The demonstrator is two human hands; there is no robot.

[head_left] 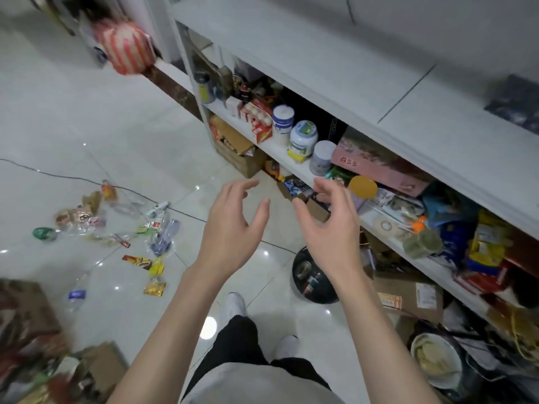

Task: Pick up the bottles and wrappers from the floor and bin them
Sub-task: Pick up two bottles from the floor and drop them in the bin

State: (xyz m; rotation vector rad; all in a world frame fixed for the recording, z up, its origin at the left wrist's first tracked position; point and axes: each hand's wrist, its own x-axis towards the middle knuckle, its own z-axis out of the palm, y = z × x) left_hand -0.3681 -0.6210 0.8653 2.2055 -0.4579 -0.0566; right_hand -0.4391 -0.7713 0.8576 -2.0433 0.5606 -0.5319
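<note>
Wrappers (pixel 144 262) and bottles (pixel 76 295) lie left of left grip (pixel 230 228).

The floor tiles (pixel 87 118) are glossy and smooth, with bright glints on them. Left of the fingers (pixel 243 184) of the left hand (pixel 230 225) lie clear, crinkled plastic bottles (pixel 76 297) and shiny foil-like wrappers (pixel 154 288). Below the fingers (pixel 322 185) of the right hand (pixel 329 228), the black bin (pixel 320 297) looks like glossy plastic, beside a matt brown cardboard box (pixel 408 295). Above those fingers, the white shelf (pixel 320 62) is smooth and matt.

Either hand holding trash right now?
No, the left hand and right hand are both held out with fingers loosely spread, holding nothing.
</note>
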